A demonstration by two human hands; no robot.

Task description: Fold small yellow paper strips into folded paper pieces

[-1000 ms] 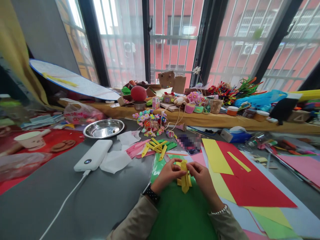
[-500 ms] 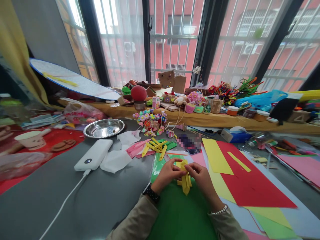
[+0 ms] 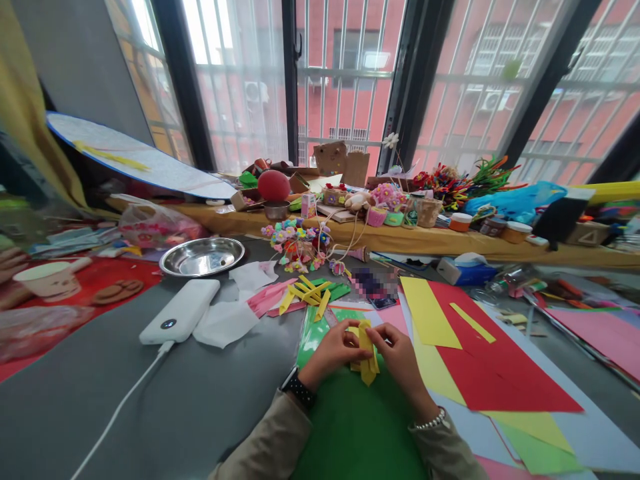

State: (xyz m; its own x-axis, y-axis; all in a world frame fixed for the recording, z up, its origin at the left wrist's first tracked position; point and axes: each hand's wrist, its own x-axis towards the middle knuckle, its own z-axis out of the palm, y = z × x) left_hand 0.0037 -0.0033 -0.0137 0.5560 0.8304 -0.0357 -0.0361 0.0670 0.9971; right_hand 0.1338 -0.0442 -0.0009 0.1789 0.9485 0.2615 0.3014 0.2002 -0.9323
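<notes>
Between my two hands is a piece of folded yellow paper (image 3: pixel 369 370), made of several narrow strips and held above a green sheet (image 3: pixel 360 427). My left hand (image 3: pixel 333 350) pinches it from the left, with thumb and index finger pressed to its upper part. From the right, my right hand (image 3: pixel 397 350) pinches the top edge between thumb and fingertips. Part of the paper is hidden behind the fingers. Beyond my hands lies a small pile of folded yellow paper strips (image 3: pixel 311 292), resting on green and pink pieces.
A white power bank (image 3: pixel 181 313) with a cable and a metal plate (image 3: pixel 203 257) are on the left. Red paper (image 3: pixel 510 363) with a yellow sheet (image 3: pixel 430 313) lies to the right. Pompom-like flowers (image 3: pixel 295 243) stand at the back. Another person's hand (image 3: pixel 13 267) shows at far left.
The top of the folded yellow paper has bent over slightly between my fingers. The whole view has shifted a little, so things sit slightly further left.
</notes>
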